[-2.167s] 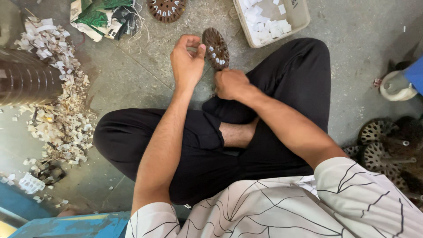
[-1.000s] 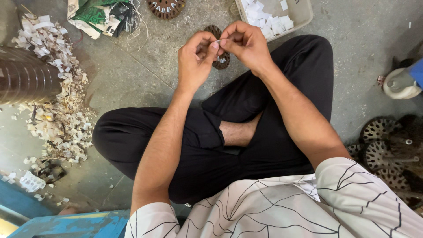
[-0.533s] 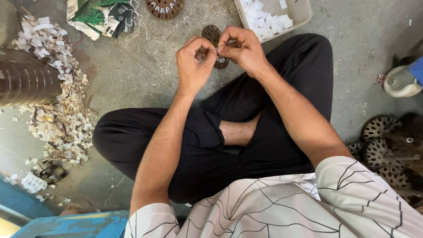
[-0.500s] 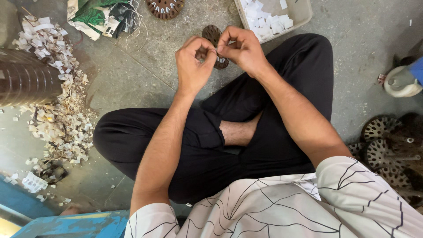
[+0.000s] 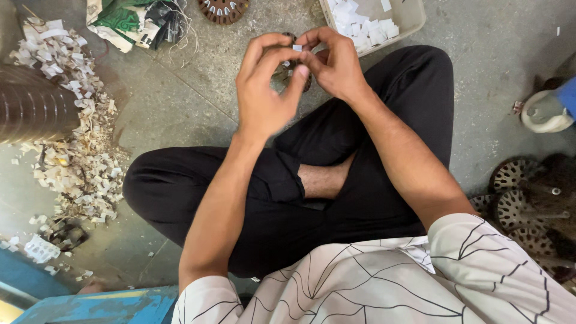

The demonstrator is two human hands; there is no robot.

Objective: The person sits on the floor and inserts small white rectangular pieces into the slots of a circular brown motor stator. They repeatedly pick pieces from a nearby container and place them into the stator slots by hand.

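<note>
Both hands meet at twelve o'clock above the crossed legs: the left hand (image 5: 262,90) and the right hand (image 5: 333,63) have fingertips pinched on a small white paper slip (image 5: 296,47), with the dark slotted metal disc (image 5: 293,71) mostly hidden just behind them, and I cannot tell which hand bears it. The slip looks flimsy, so a loose pinch could likely drop or crease it. A pale rectangular tray (image 5: 407,15) of white slips sits at one o'clock, a crumpled green-and-white packet (image 5: 123,21) at eleven o'clock, and white paper scraps (image 5: 72,138) at nine o'clock on the floor.
</note>
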